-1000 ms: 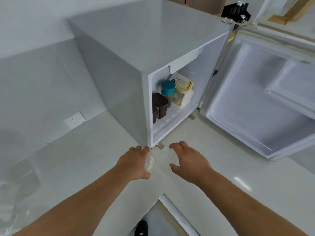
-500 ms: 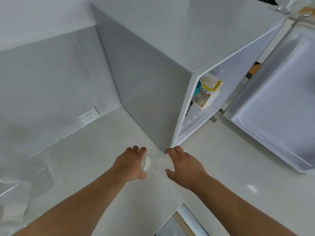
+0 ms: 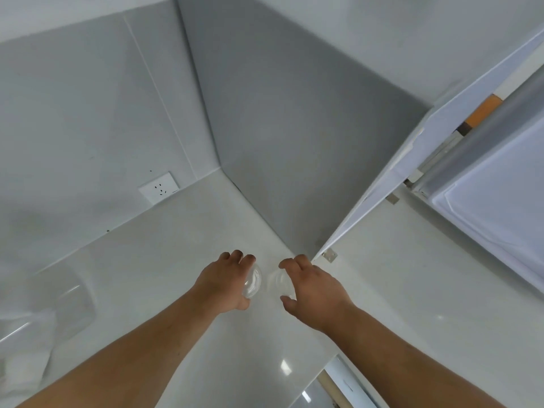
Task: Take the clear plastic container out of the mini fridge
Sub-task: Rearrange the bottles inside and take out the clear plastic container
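The clear plastic container is outside the mini fridge (image 3: 294,142), held low over the white counter (image 3: 182,260) by the fridge's front left corner. It shows as two see-through round parts with a small gap between them. My left hand (image 3: 226,284) grips the round part (image 3: 253,283) on the left. My right hand (image 3: 312,293) curls over the cup-like part (image 3: 278,282) on the right. The fridge door (image 3: 500,219) stands open at the right. From this angle the fridge's inside is hidden.
A wall socket (image 3: 159,188) sits low on the grey wall at the left. Clear plastic wrapping (image 3: 50,304) lies on the counter's far left. The counter's edge (image 3: 326,375) runs close below my right forearm.
My view has swung left, so the fridge's shelves and their contents have dropped out of sight. Both hands with the clear parts have shifted left past the fridge's front corner.
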Demonstrator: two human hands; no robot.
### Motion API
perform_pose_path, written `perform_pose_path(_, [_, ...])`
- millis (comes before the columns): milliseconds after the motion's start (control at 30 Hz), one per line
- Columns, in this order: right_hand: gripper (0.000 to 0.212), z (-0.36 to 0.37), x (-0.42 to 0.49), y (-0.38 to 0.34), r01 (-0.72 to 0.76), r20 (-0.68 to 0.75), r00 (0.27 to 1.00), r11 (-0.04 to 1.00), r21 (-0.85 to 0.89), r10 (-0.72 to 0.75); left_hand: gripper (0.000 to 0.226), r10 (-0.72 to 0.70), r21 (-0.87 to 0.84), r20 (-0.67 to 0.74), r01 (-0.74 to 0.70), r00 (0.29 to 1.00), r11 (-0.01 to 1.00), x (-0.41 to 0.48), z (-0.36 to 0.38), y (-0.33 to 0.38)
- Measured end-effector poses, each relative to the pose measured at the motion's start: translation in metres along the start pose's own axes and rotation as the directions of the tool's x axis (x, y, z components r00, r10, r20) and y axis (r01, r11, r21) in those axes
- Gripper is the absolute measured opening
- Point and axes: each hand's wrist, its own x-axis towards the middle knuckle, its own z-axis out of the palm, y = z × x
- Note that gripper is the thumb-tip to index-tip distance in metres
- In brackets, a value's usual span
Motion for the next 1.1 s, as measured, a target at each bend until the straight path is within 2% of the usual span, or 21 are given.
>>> perform_pose_path(433, [0.060, 0.020, 0.012, -0.008, 0.032, 0.033, 0.999, 0.999, -0.012, -0.032, 0.089, 0.048, 0.057, 0.019, -0.049, 0.999, 0.997, 0.011, 0.020, -0.014])
perform_pose_path(767, [0.063, 0.021, 0.008, -0.004, 0.029, 0.035, 0.999, 1.000, 0.004, -0.029, 0.113, 0.038, 0.082, 0.004, -0.039, 0.999, 0.996, 0.003, 0.015, -0.015])
perform_pose_path(933, [0.063, 0.002, -0.009, 0.008, 0.036, -0.014, 0.999, 0.999, 0.000, -0.036, 0.094, 0.050, 0.018, -0.140, -0.048, 0.989, 0.999, -0.009, -0.004, -0.003])
perform_pose_path(1100, [0.066, -0.023, -0.040, 0.031, 0.014, -0.048, 0.999, 1.000, -0.026, -0.016, 0.070, 0.062, -0.106, -0.320, -0.101, 0.945, 0.989, -0.024, -0.030, 0.031])
